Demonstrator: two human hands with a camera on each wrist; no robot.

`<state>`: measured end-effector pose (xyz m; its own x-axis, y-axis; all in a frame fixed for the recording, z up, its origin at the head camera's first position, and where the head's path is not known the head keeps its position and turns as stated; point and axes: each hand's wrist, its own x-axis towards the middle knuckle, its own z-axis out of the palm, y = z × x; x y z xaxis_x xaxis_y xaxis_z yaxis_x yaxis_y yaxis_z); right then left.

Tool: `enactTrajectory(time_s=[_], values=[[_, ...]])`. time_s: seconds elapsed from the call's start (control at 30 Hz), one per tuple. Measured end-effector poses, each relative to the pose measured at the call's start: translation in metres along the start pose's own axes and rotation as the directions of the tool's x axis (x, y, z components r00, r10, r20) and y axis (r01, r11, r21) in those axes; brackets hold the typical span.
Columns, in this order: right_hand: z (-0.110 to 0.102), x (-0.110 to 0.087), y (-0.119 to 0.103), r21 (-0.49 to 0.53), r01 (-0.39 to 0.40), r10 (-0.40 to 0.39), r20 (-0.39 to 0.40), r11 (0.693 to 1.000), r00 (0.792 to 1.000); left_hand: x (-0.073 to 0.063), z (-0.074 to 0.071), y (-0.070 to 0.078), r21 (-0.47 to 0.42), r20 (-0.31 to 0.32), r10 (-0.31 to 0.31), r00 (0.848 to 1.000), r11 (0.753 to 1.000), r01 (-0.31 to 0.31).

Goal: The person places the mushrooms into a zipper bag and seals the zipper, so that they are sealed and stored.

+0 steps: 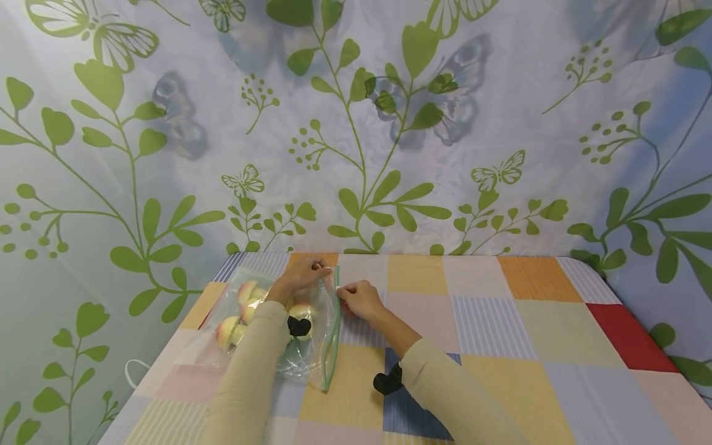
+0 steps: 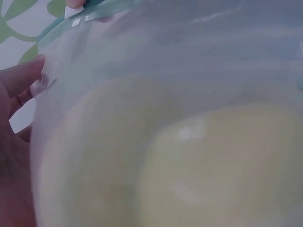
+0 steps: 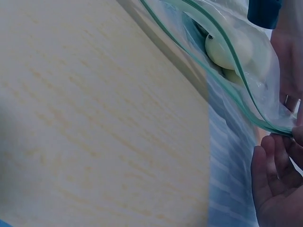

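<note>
A clear zip bag (image 1: 300, 366) with a green zip edge (image 1: 332, 352) lies on the table, holding several yellow and red apples (image 1: 226, 332). My left hand (image 1: 302, 275) grips the bag near the far end of its mouth, thumb and fingers at the plastic in the left wrist view. At that far end my right hand (image 1: 363, 300) pinches the zip. A fingertip rests on a white slider (image 2: 73, 11) in the left wrist view. Between the two green strips the mouth gapes in the right wrist view, and a pale apple (image 3: 222, 53) shows inside.
A patchwork tablecloth (image 1: 489, 389) covers the table. Behind it hangs a curtain (image 1: 389, 154) with green leaves and butterflies. Each wrist carries a small black device (image 1: 387, 379). A white cord (image 1: 130, 371) loops beside the table's left edge.
</note>
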<state>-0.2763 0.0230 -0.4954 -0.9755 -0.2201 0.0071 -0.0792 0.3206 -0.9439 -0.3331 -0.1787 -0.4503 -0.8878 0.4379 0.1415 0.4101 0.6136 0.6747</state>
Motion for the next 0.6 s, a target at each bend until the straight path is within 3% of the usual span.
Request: enactTrajectory(time_s=[0.2,0.6], values=[[0.0019,-0.003,0.0018,0.034,-0.019,0.018,0.014,0.999,1.0,-0.0001,0.0053,-0.0088,0.015,-0.023,0.042,0.999,0.999,-0.041],[-0.0002,-0.0092,0.0052,0.039,-0.025,0.023,0.058,0.999,0.998,0.0018,0.0019,-0.001,0.007,-0.008,0.0,1.0,1.0,0.0]])
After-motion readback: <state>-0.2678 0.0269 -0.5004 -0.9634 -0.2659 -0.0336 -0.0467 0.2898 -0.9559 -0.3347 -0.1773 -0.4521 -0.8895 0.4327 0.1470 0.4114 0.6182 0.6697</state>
